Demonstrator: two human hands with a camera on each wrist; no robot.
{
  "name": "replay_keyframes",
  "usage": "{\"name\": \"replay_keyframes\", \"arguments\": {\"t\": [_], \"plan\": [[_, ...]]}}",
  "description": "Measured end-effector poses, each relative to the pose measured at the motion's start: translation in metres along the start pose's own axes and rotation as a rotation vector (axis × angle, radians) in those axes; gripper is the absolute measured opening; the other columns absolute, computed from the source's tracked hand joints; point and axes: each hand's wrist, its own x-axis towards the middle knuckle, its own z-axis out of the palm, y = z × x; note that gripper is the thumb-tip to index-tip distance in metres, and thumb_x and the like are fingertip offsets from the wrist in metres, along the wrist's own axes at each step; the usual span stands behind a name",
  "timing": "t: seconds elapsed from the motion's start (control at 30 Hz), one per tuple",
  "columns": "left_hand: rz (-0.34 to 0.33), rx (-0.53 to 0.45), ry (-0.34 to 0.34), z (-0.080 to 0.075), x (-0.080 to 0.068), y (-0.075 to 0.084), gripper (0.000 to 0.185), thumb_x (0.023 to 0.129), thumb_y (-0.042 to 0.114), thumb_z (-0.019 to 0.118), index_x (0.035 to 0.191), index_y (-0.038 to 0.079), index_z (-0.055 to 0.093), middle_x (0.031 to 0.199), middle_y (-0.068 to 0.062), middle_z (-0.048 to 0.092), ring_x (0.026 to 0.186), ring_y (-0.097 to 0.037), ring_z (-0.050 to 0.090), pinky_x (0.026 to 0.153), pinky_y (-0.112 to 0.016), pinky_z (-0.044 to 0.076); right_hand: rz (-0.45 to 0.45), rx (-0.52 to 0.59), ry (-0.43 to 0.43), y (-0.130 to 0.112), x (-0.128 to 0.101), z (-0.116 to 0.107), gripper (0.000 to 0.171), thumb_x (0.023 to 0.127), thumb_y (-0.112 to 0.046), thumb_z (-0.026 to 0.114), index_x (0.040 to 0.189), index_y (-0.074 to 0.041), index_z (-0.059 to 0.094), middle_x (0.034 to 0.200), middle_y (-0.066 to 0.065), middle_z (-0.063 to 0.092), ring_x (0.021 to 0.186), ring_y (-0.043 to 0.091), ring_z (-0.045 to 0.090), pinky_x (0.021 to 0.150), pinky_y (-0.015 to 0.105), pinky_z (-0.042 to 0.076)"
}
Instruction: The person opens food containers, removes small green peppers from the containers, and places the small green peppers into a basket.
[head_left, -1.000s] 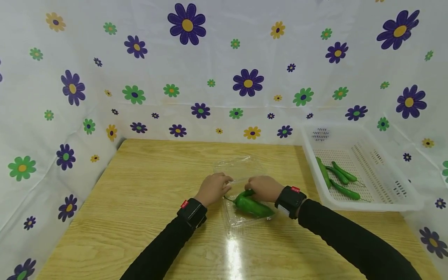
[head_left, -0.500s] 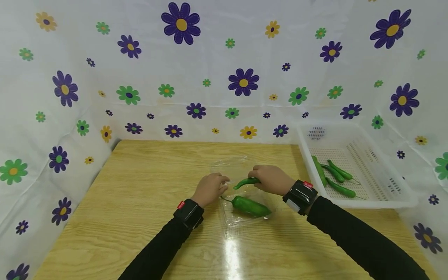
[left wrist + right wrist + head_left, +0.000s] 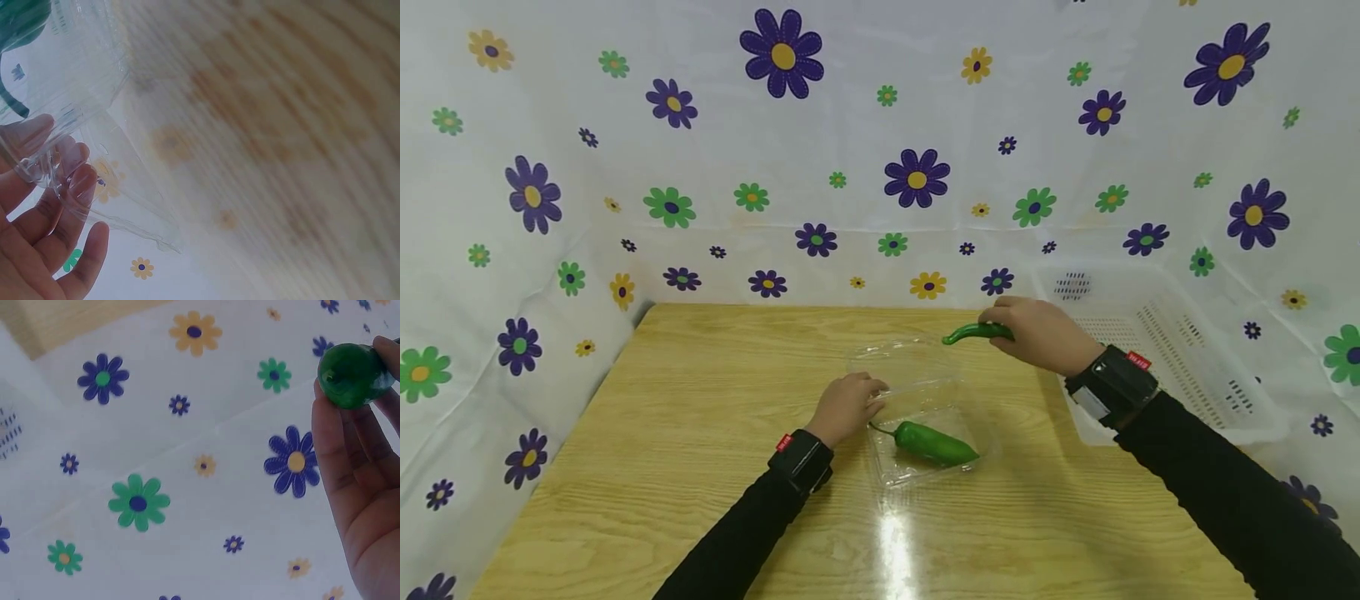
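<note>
The right hand (image 3: 1037, 332) is curled round a slim green pepper (image 3: 976, 333), held in the air between the clear plastic box (image 3: 917, 417) and the white basket (image 3: 1187, 367), while the left hand (image 3: 847, 406) pinches the box's left edge on the tabletop (image 3: 700, 433). One thicker pepper (image 3: 934, 442) lies in the box, so the work looks partly done, with the held pepper yet to be set down. Only the left wrist view shows the fingers (image 3: 75, 181) gripping the clear rim; only the right wrist view shows the pepper's end (image 3: 350, 375) against the fingertips.
</note>
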Motion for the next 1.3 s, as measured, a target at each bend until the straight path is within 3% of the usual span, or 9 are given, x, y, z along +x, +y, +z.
{"name": "replay_keyframes", "arguments": {"t": [0.27, 0.5, 0.7, 1.0, 1.3], "plan": [[0.005, 0.014, 0.001, 0.004, 0.001, -0.002, 0.025, 0.085, 0.022, 0.069, 0.108, 0.011, 0.071, 0.092, -0.004, 0.069, 0.081, -0.018, 0.064, 0.069, -0.03, 0.053, 0.181, -0.036, 0.002, 0.063, -0.011, -0.041, 0.029, 0.084, -0.008, 0.068, 0.111, 0.002, 0.066, 0.097, 0.017, 0.067, 0.081, 0.025, 0.064, 0.075, 0.042, 0.055], [0.007, 0.014, 0.02, 0.002, 0.002, -0.001, 0.024, 0.084, 0.021, 0.07, 0.107, 0.011, 0.071, 0.091, -0.004, 0.069, 0.08, -0.017, 0.064, 0.068, -0.029, 0.052, 0.364, -0.005, -0.046, 0.124, -0.017, -0.042, 0.03, 0.084, -0.01, 0.067, 0.111, 0.003, 0.065, 0.097, 0.022, 0.067, 0.083, 0.03, 0.063, 0.076, 0.049, 0.054], [0.009, -0.008, 0.033, 0.002, 0.0, 0.0, 0.024, 0.084, 0.022, 0.07, 0.105, 0.01, 0.071, 0.09, -0.004, 0.069, 0.08, -0.018, 0.064, 0.068, -0.031, 0.053, 0.415, 0.031, -0.088, 0.164, -0.024, -0.021, 0.03, 0.085, -0.007, 0.064, 0.111, 0.008, 0.062, 0.096, 0.028, 0.064, 0.078, 0.033, 0.062, 0.069, 0.048, 0.052], [0.011, -0.028, 0.037, 0.004, -0.003, -0.001, 0.024, 0.084, 0.021, 0.07, 0.104, 0.009, 0.072, 0.09, -0.004, 0.069, 0.08, -0.019, 0.064, 0.069, -0.033, 0.053, 0.499, 0.015, -0.158, 0.214, -0.027, 0.028, 0.031, 0.085, -0.003, 0.064, 0.113, 0.011, 0.061, 0.101, 0.031, 0.062, 0.085, 0.041, 0.061, 0.071, 0.048, 0.052], [0.001, -0.028, 0.051, 0.003, -0.004, -0.001, 0.024, 0.083, 0.021, 0.071, 0.103, 0.009, 0.072, 0.086, -0.002, 0.067, 0.075, -0.017, 0.063, 0.066, -0.031, 0.051, 0.561, -0.004, -0.242, 0.214, -0.027, 0.061, 0.027, 0.082, 0.001, 0.064, 0.107, 0.011, 0.063, 0.104, 0.032, 0.063, 0.084, 0.041, 0.063, 0.071, 0.049, 0.053]]}}
